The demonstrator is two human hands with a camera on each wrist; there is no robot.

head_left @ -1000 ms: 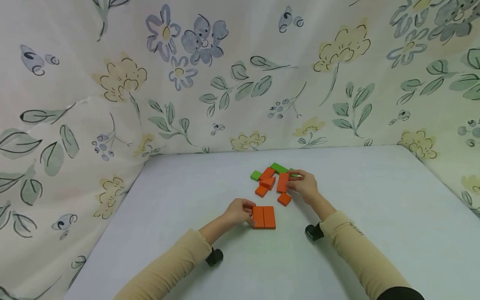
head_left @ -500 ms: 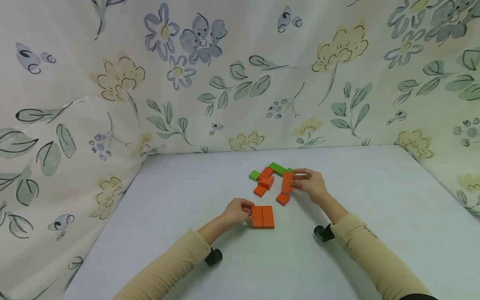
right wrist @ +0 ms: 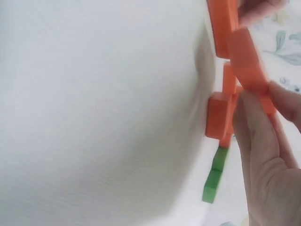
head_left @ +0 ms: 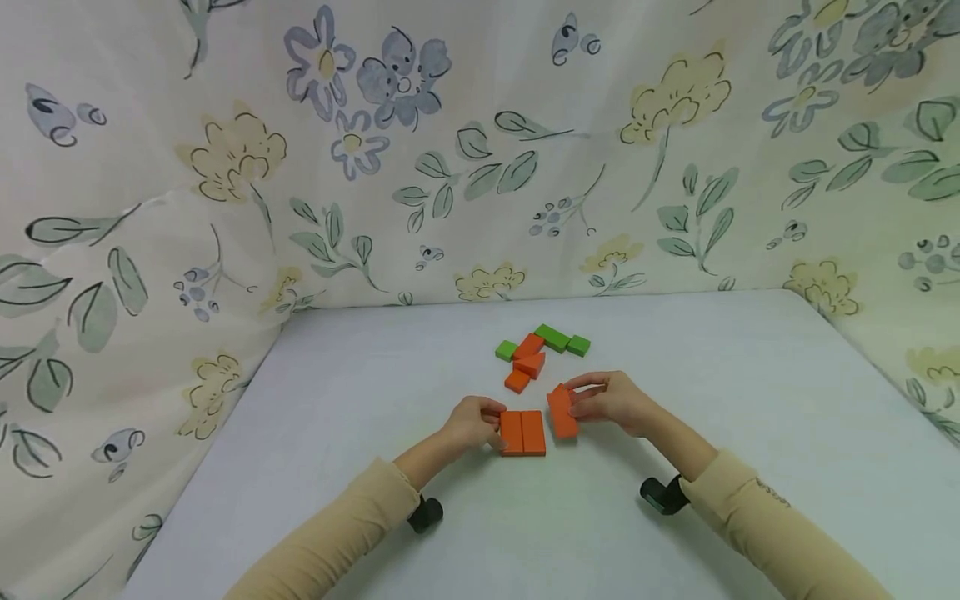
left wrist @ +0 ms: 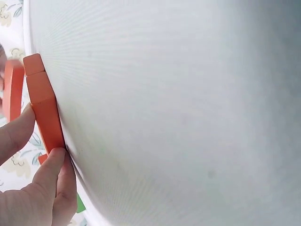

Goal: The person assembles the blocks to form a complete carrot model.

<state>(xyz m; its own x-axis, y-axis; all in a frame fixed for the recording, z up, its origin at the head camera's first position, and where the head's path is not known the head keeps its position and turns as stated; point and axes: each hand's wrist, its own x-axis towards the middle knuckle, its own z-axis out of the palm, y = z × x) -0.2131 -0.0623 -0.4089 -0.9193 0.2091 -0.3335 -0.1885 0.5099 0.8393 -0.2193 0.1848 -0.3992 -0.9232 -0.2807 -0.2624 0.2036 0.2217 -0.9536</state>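
Note:
Two flat orange rectangular blocks lie side by side, touching, on the table; the left-hand block (head_left: 511, 433) meets the right-hand block (head_left: 533, 433) along a long edge. My left hand (head_left: 472, 425) grips the left-hand block at its outer side, thumb toward the near end and fingers toward the far end. Just to the right, my right hand (head_left: 615, 402) pinches another orange rectangular block (right wrist: 247, 61) between thumb and fingers. That held block is tilted and stands apart from the pair by a narrow gap.
Behind the pair lie loose orange pieces, among them a wedge-like block (head_left: 530, 364) and a small block (head_left: 517, 381). Several green blocks, including a long one (head_left: 552, 337), lie farther back. A floral cloth (head_left: 480, 167) hangs behind the white table (head_left: 375, 358).
My right hand has lifted the orange block from among the loose pieces and brought it nearer, beside the pair. My left hand stays at the pair.

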